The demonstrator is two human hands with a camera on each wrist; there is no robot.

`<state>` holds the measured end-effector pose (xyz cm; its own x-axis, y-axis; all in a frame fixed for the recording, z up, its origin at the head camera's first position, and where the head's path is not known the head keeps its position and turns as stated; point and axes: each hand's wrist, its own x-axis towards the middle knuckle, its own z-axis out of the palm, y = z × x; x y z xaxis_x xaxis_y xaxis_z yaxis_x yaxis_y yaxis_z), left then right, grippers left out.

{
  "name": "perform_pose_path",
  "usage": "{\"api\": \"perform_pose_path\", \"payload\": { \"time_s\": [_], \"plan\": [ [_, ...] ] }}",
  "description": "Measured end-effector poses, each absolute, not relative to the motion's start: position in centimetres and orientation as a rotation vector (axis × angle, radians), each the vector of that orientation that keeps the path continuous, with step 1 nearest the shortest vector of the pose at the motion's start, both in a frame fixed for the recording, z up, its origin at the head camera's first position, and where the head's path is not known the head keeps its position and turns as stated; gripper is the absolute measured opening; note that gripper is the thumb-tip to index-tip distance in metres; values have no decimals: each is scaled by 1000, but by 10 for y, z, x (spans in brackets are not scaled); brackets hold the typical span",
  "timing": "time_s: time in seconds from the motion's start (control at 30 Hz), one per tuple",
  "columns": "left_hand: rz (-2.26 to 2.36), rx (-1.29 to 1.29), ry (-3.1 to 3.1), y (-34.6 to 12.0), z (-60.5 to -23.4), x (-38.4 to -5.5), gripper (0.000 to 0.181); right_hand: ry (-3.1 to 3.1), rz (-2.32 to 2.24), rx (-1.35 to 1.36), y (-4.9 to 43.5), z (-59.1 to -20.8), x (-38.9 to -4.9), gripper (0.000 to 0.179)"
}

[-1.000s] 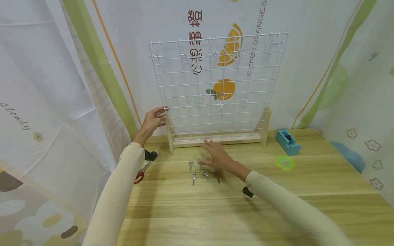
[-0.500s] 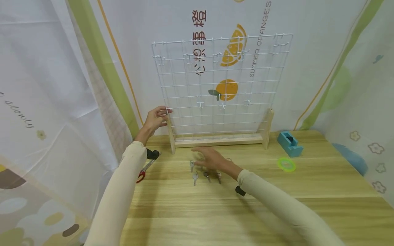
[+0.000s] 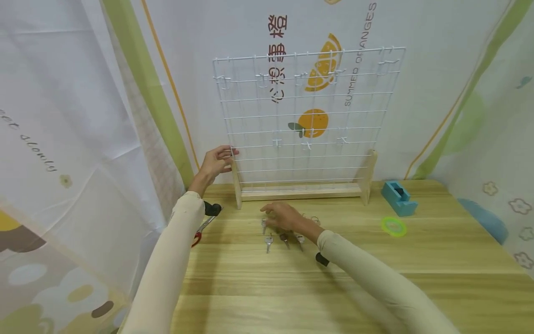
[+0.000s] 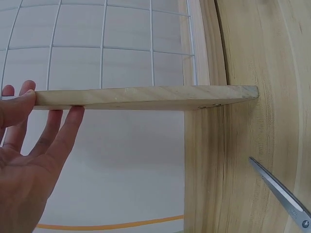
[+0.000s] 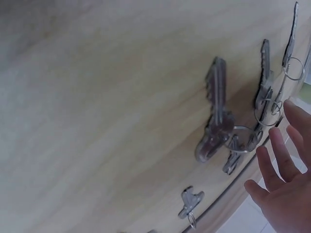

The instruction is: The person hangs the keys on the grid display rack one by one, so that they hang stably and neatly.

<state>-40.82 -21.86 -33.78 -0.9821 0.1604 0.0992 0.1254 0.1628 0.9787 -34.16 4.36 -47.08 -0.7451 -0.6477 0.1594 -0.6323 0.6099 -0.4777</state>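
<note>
My left hand (image 3: 214,162) holds the left wooden upright (image 4: 146,97) of a white wire grid rack (image 3: 300,191). In the left wrist view the thumb lies on one side of the wood and fingers on the other. Small white hooks (image 3: 307,145) hang on the grid in two rows. My right hand (image 3: 285,217) reaches low over several silver keys on the table before the rack, hiding some of them. In the right wrist view its fingers are spread beside key rings, and a large key (image 5: 218,107) lies near the middle. Another key (image 3: 269,242) lies nearer me.
Red-handled scissors (image 3: 204,225) lie left of the rack, partly behind the left sleeve. A blue tape dispenser (image 3: 398,199) stands at the right, with a yellow-green round ring (image 3: 385,224) in front of it. Printed curtains hang behind and at both sides.
My right hand has moved slightly left and toward me over the keys, its fingers drawing in. My left hand stays on the upright. The whole view has shifted a little.
</note>
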Motion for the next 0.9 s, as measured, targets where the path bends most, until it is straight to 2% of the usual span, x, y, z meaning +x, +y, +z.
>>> {"api": "perform_pose_path", "payload": {
  "time_s": [0.53,0.9],
  "plan": [
    [1984,305,2402,-218,-339,-409,50,2804,-815,-1208,46,-475,-341,22],
    [1979,301,2410,-221,-346,-410,48,2810,-920,-1040,43,-486,-341,19]
  ]
}}
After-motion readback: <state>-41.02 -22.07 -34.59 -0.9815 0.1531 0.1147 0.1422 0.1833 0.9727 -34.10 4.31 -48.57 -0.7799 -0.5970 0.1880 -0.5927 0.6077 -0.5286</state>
